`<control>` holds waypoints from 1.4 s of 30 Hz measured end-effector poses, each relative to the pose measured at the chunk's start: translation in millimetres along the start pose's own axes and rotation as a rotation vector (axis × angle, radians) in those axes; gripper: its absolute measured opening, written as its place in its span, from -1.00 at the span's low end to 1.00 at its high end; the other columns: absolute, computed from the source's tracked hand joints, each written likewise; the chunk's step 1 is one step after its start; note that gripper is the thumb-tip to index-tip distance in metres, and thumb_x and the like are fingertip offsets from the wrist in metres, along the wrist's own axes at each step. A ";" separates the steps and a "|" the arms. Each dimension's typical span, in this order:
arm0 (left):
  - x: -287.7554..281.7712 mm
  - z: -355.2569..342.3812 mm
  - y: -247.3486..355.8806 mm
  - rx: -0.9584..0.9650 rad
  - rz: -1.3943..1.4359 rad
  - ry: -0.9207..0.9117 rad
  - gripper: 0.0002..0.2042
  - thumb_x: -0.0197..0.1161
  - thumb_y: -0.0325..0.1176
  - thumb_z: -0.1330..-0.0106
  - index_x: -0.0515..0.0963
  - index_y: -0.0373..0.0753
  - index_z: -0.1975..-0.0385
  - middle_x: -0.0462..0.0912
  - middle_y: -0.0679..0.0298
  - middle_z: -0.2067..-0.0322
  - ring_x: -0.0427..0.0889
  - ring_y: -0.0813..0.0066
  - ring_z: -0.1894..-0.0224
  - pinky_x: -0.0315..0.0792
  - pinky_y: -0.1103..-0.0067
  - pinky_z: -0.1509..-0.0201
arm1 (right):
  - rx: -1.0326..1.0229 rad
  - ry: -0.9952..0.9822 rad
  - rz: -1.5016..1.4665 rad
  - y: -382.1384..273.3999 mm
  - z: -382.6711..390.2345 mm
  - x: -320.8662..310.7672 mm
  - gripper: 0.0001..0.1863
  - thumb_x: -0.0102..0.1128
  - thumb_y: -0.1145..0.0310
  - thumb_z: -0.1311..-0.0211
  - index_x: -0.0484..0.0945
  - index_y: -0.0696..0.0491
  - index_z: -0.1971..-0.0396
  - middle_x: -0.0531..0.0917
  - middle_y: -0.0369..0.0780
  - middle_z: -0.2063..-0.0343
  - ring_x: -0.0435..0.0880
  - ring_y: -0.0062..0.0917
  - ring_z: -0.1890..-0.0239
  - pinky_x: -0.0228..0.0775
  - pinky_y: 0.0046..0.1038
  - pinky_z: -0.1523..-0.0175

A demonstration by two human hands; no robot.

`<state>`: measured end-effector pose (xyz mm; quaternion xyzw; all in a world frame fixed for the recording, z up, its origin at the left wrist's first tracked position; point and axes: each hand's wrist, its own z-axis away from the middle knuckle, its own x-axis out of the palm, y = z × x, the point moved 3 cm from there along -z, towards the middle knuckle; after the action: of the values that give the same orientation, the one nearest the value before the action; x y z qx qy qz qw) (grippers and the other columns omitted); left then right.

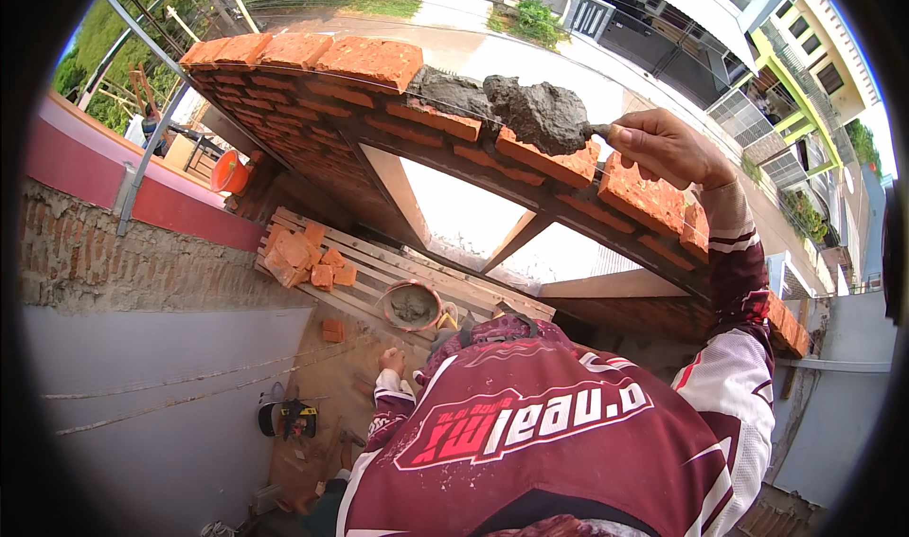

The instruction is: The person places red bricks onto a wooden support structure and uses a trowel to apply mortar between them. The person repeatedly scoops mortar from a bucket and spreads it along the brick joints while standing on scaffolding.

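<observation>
My right hand (668,147) is closed around the handle of a trowel (599,131) above the brick wall (445,163). Wet grey mortar (544,116) lies heaped in front of it and covers the blade. More mortar (450,94) is spread to the left, beside the last brick (371,63) of the top course. A bare brick (644,194) sits just below my right hand. My left hand (391,359) hangs low near a round bucket of mortar (412,305); its fingers are too small to make out.
Loose bricks (301,256) are piled on the slatted wooden platform (369,295). Wooden frames (516,239) stand in the wall openings. An orange bucket (228,171) is at the far left, and a dark tool bag (288,419) lies lower down. A street (653,92) runs beyond the wall.
</observation>
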<state>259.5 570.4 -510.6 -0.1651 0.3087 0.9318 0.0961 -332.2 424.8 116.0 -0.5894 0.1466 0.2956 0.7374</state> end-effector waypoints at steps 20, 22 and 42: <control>-17.3 49.2 -2.7 0.095 -0.498 -0.016 -0.75 0.25 -0.25 -0.27 0.69 -0.16 0.13 0.74 0.05 0.17 0.74 0.13 0.21 0.57 0.30 0.08 | -0.045 0.512 0.941 80.6 26.7 29.8 -0.72 0.23 0.35 -0.20 0.64 -0.05 0.07 0.61 -0.19 0.31 0.65 -0.28 0.20 0.50 -0.21 0.19; -15.7 46.7 3.2 0.267 -0.544 -0.056 -0.75 0.25 -0.26 -0.27 0.69 -0.19 0.13 0.76 0.09 0.22 0.73 0.20 0.25 0.57 0.34 0.13 | -0.019 0.595 0.871 68.1 30.6 21.2 -0.70 0.24 0.33 -0.20 0.64 -0.04 0.05 0.61 -0.19 0.31 0.65 -0.28 0.20 0.50 -0.22 0.18; 103.1 99.8 -53.6 -0.264 -0.470 -0.369 -0.21 0.08 0.24 -0.30 0.44 -0.35 -0.30 0.46 -0.15 -0.28 0.43 -0.09 -0.34 0.30 0.26 -0.41 | 0.059 -0.381 0.347 183.1 -113.6 394.1 -0.59 0.05 0.14 -0.29 0.60 0.21 0.16 0.68 0.17 0.23 0.67 0.09 0.11 0.48 -0.01 -0.08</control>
<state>154.2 681.3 -502.3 -0.0712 0.1161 0.9303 0.3406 -120.4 443.8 -279.6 -0.4676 0.1126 0.5188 0.7068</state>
